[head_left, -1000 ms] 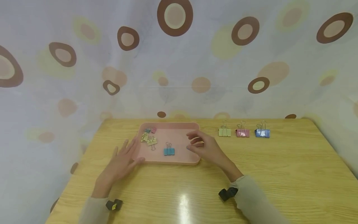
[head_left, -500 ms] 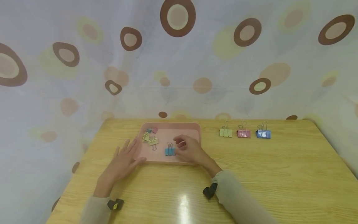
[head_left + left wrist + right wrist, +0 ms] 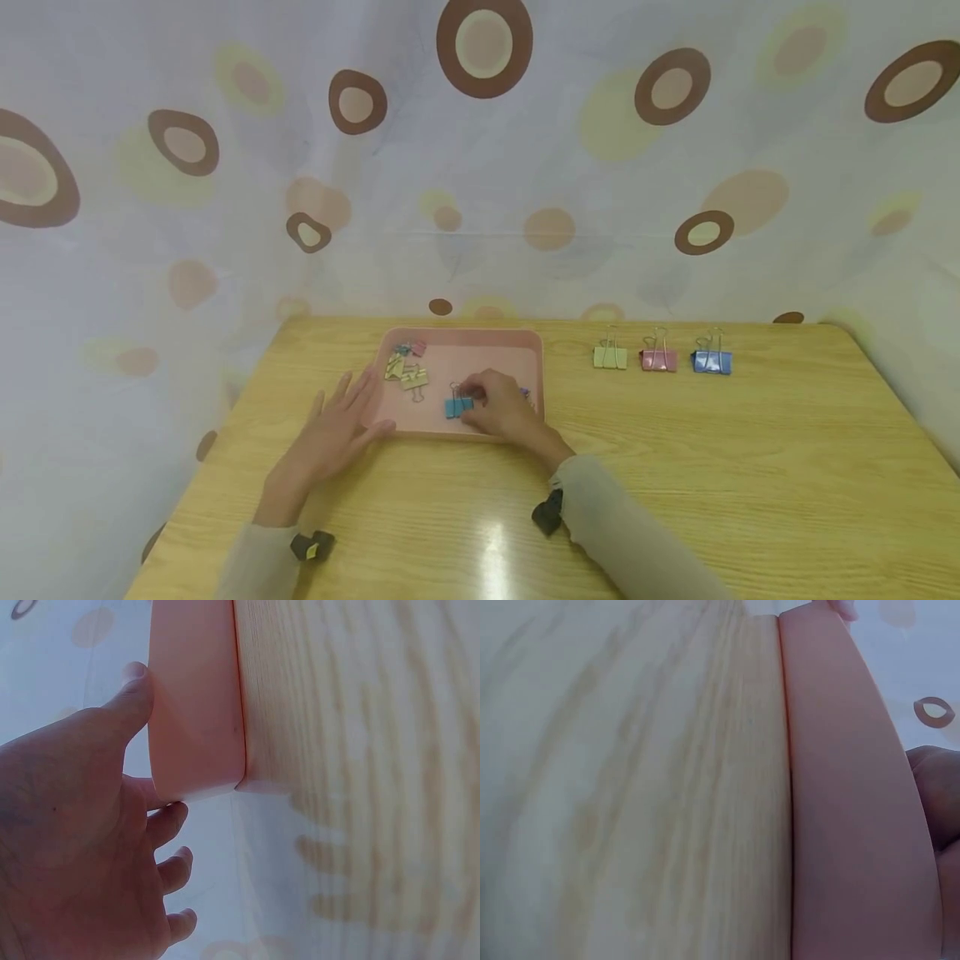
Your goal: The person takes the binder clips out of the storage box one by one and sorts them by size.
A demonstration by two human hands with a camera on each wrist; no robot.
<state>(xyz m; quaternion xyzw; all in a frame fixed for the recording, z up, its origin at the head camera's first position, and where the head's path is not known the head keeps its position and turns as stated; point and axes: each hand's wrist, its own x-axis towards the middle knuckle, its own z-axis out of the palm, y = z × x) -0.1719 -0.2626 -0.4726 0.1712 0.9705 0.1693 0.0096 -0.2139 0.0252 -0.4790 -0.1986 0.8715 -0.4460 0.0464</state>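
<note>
A shallow pink tray lies on the wooden table. Inside it, a light-blue binder clip stands near the front with its wire handles up. My right hand reaches over the front right of the tray, and its thumb and fingers pinch the right end of that clip. In the right wrist view the tray's wall hides most of this hand. My left hand rests against the tray's left end, fingers spread, thumb at the front rim. The left wrist view shows the left hand touching the tray's corner.
Yellow binder clips and smaller pink and teal clips lie at the tray's left. Another small clip shows by its right wall. On the table to the right stand a yellow clip, a pink clip and a blue clip.
My right hand has moved left from the tray's right side to the light-blue binder clip and closed its fingers on it. The left hand has stayed at the tray's left end.
</note>
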